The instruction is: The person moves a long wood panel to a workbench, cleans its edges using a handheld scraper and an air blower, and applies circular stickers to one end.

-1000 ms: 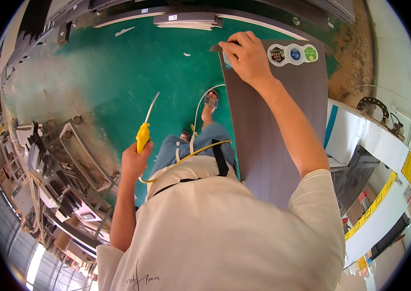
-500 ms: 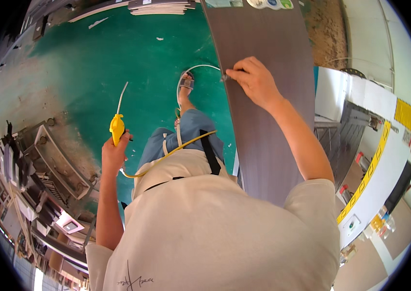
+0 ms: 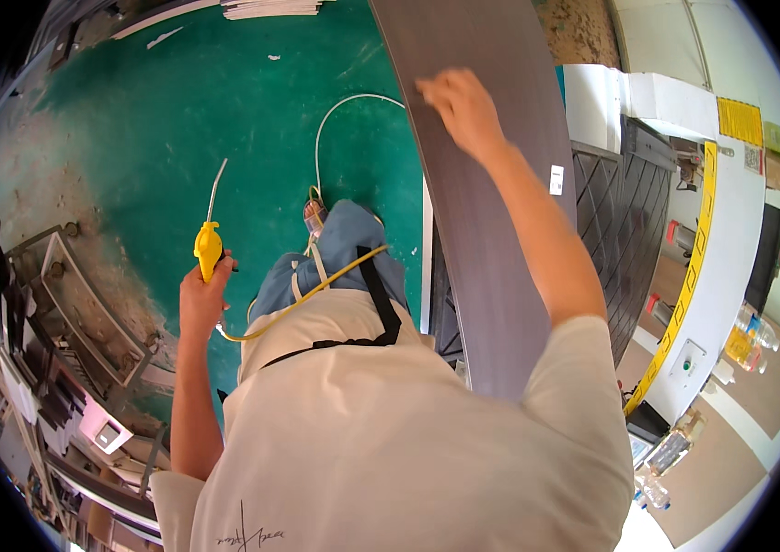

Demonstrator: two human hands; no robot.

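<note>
Wkshp w/ air gun (image 3: 208, 243), lg panel (image 3: 475, 230)

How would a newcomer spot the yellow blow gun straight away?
Start with the green floor left of the long brown board. Against that green, the left hand grips the yellow blow gun. Its chunky body and thin nozzle distinguish it from the yellow hose.

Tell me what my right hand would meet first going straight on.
Probably nothing close: past the board, your right hand points out over the floor, though depth is unclear.
</note>
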